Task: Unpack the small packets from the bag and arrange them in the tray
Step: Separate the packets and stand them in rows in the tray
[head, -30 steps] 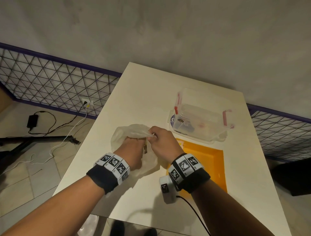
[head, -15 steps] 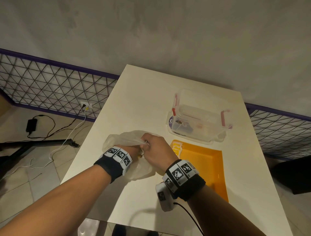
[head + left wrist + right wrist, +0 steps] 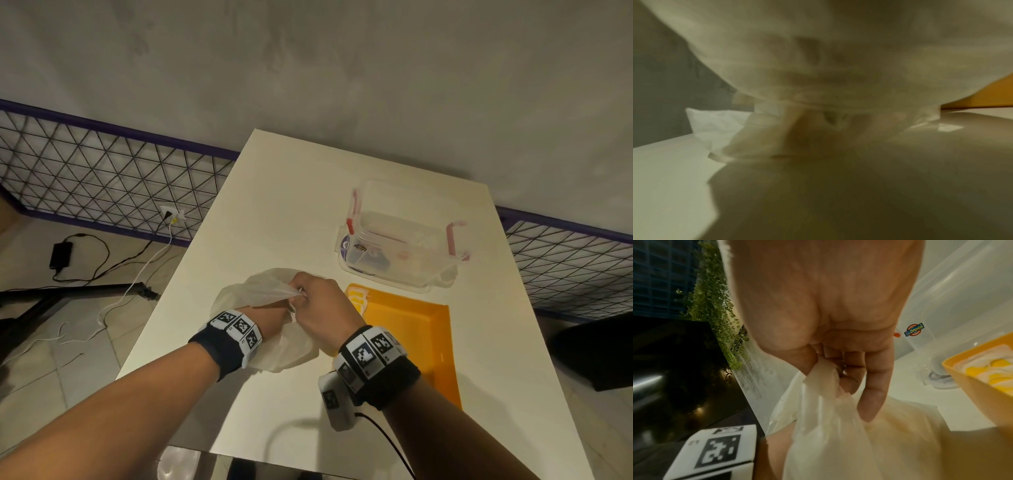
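The thin white plastic bag (image 3: 263, 301) lies on the cream table (image 3: 294, 212), just to the left of the orange tray (image 3: 428, 329). The right hand (image 3: 325, 308) is over the bag, and in the right wrist view its thumb and fingers (image 3: 873, 386) are curled and pinch a gathered fold of the bag's rim, so this grip has firm hold of the plastic. The left hand (image 3: 270, 318) goes into the bag and the plastic covers it from the knuckles on. The left wrist view shows only blurred white film with a dim shape behind it, so I cannot tell how this grip stands or if it holds anything.

In the far left corner of the tray lie small packets (image 3: 358, 298), white with yellow print; in the right wrist view they rest against the tray wall. Behind the tray, near its far edge, stands a clear plastic box (image 3: 400, 246) with red clips and a round sticker on its side.

On the floor to the left of the table are a black adapter (image 3: 61, 255) and loose cables, and a wire grid panel (image 3: 102, 185) stands along the grey wall.
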`<state>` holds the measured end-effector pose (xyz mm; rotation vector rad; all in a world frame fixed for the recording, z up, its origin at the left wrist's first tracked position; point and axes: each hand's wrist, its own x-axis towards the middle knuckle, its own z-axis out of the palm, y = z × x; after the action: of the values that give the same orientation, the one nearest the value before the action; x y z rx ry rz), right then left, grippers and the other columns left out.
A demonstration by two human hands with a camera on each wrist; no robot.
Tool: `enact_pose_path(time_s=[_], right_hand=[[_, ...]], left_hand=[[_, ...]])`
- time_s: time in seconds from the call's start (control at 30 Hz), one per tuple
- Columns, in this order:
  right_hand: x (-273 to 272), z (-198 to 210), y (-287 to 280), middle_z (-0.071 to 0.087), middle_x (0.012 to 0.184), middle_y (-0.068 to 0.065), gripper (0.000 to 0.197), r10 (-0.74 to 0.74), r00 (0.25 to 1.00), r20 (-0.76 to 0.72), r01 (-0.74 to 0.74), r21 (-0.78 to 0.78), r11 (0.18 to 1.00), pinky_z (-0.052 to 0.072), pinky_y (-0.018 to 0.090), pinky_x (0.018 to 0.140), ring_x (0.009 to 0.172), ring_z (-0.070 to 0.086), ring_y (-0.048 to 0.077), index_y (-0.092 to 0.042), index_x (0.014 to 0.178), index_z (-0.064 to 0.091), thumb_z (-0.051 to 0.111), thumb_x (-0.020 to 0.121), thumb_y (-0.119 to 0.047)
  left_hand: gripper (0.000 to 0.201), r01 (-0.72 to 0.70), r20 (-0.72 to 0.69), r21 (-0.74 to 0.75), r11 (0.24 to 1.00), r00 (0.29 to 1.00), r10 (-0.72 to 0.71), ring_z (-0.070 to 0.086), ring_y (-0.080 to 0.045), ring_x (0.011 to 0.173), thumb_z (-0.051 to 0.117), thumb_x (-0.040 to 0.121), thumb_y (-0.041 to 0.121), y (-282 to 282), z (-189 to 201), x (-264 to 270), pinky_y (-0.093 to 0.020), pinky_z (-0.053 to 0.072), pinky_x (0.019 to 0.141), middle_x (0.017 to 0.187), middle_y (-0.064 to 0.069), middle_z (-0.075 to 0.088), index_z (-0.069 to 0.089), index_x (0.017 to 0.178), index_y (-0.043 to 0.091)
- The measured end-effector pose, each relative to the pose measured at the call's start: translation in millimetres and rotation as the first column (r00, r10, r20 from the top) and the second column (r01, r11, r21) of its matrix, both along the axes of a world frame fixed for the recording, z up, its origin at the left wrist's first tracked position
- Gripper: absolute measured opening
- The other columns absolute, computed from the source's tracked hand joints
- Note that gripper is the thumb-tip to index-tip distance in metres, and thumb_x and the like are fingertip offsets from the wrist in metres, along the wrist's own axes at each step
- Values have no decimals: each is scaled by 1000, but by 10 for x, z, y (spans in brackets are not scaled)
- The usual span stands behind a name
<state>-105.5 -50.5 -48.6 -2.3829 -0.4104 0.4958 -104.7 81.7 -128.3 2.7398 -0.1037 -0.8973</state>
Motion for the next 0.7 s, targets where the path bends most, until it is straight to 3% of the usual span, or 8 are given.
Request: enact_pose_path(time_s=[0.07,0.13,0.23,0.3,0.37,0.5,0.6,0.7], right_hand=[[18,12,-26,69,107,14,23,-15,1000,5,15,1,1000,44,27,73,99,63,31,-12,115,64,50,96,-12],[39,25,-47,69,108,13,23,-35,999,16,35,6,999,39,24,72,101,62,30,-12,114,64,50,96,-12],[57,41,-36,69,109,12,25,-75,997,22,74,23,997,43,25,76,101,62,28,-14,117,63,50,95,-13],[73,42,-13,69,104,11,23,-109,994,19,108,40,993,50,30,76,96,64,27,-16,114,63,50,94,-13],[101,50,5,69,97,10,20,-139,990,27,138,50,989,54,35,74,88,65,27,-16,109,61,50,93,-12],[112,76,58,68,96,11,18,-125,992,23,124,42,991,55,38,74,87,65,29,-16,105,61,54,89,-13],[80,46,115,67,99,11,19,-91,996,9,91,7,996,55,39,75,89,63,31,-18,104,60,51,88,-12],[82,25,131,66,101,13,20,-86,996,10,86,2,996,50,34,72,91,63,31,-16,104,61,49,89,-9]], left_hand=[[29,-51,79,-61,997,995,56,50,-25,119,32,105,16,22,-35,42,-31,32,100,114,-11,52,52,125,10],[19,-84,164,-79,993,982,96,42,-10,101,34,105,15,32,-26,61,-17,24,88,104,-1,44,51,109,18],[27,-115,175,-138,984,975,139,39,-3,82,30,105,11,81,-26,68,-17,20,86,89,5,42,52,91,15],[28,-111,156,-103,988,980,126,44,-13,81,26,106,19,102,57,13,-30,32,81,90,0,46,53,109,15],[34,-133,156,-10,991,979,133,46,-20,86,27,105,22,127,192,-49,-34,38,77,102,-5,54,49,130,15],[31,-55,287,70,996,957,33,55,-20,111,38,101,28,132,177,-152,-27,37,98,124,-1,60,47,131,23],[32,-106,208,60,993,974,92,54,-22,117,39,102,28,126,70,-196,-28,35,99,128,-4,57,44,133,19],[38,-86,35,36,996,996,84,53,-31,123,34,103,18,138,28,-212,-38,42,100,137,-14,53,42,140,9]])
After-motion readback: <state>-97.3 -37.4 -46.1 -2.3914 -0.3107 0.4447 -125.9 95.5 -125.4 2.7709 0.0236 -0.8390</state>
